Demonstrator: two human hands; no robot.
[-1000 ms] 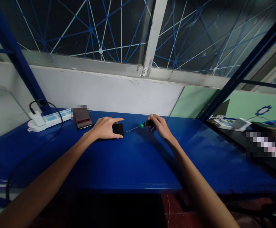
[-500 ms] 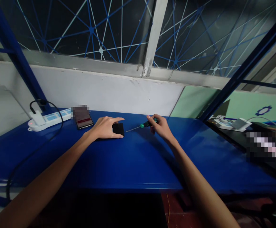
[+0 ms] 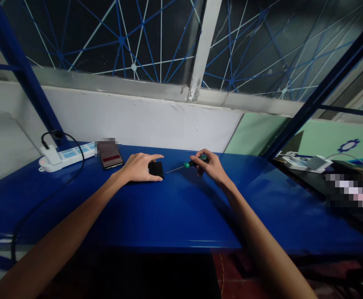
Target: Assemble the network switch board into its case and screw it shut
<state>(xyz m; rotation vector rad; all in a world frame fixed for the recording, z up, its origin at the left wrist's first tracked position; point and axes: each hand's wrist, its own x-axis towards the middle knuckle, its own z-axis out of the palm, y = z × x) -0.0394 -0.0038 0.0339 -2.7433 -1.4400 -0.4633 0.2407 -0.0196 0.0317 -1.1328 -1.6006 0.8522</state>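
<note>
On the blue table (image 3: 181, 207), the black box (image 3: 156, 169) lies flat, partly under my left hand (image 3: 137, 167), whose thumb and forefinger spread along its near and far sides; I cannot tell whether the hidden fingers press it. My right hand (image 3: 211, 166) pinches the handle of the green-and-black screwdriver (image 3: 187, 165), its tip by the box's right end, contact unclear. Over the last second, my right fingers have shifted round that handle while the box stays put, suggesting I'm turning the screwdriver in place.
</note>
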